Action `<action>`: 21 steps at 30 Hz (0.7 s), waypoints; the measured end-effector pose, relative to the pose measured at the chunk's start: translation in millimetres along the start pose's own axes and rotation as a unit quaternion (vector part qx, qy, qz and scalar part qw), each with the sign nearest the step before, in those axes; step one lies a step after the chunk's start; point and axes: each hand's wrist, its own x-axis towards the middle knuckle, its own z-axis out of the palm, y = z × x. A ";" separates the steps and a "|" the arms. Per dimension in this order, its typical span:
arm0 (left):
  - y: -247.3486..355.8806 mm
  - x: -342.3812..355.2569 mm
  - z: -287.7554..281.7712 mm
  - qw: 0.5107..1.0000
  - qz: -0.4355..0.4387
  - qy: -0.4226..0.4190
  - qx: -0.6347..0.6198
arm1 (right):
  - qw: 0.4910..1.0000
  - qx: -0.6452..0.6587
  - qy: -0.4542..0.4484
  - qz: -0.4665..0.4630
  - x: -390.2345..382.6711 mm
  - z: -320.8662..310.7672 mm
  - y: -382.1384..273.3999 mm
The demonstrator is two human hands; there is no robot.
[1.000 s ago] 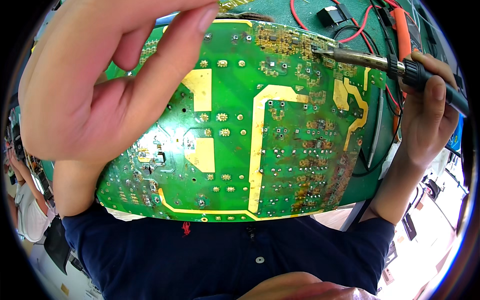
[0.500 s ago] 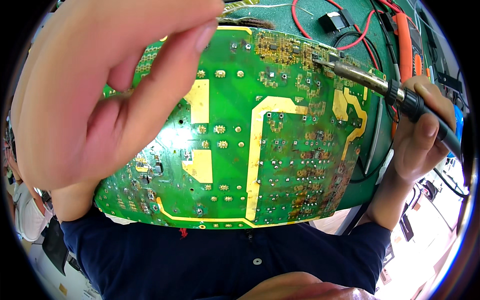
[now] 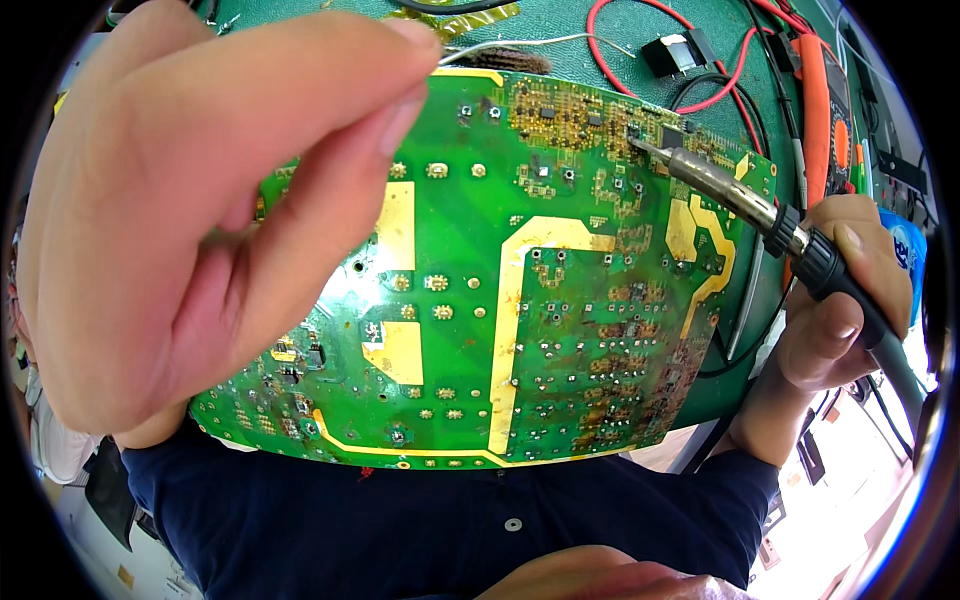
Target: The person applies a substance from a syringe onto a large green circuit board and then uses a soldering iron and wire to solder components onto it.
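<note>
Left hand [image 3: 200, 220] curled above circuit board [image 3: 470, 280], pinching thin wire [image 3: 530, 42]; right hand [image 3: 872, 262] gripping slanted soldering iron [image 3: 785, 230]

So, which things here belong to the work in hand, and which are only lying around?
In use:
circuit board
soldering iron, in the right hand
thin silvery wire, apparently pinched in the left hand

Apparently just lying around:
orange meter
red cable
black component

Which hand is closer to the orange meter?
The right hand. It is just below the orange meter in the picture, holding the soldering iron. The left hand is farther away, over the left part of the green circuit board.
</note>
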 end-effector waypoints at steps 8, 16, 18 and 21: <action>-1.3 -0.9 -1.1 1.000 0.008 0.001 0.001 | 1.000 0.005 0.012 0.021 2.7 3.0 0.9; 0.2 1.6 0.2 1.000 0.002 -0.005 0.004 | 1.000 0.005 0.013 0.027 3.4 3.3 -1.5; -1.3 0.9 2.0 1.000 0.007 -0.003 -0.005 | 0.999 0.005 0.018 0.035 2.2 3.5 -1.3; 2.3 1.1 -6.0 1.000 0.008 -0.006 0.005 | 0.999 0.041 -0.010 0.010 6.0 0.1 0.3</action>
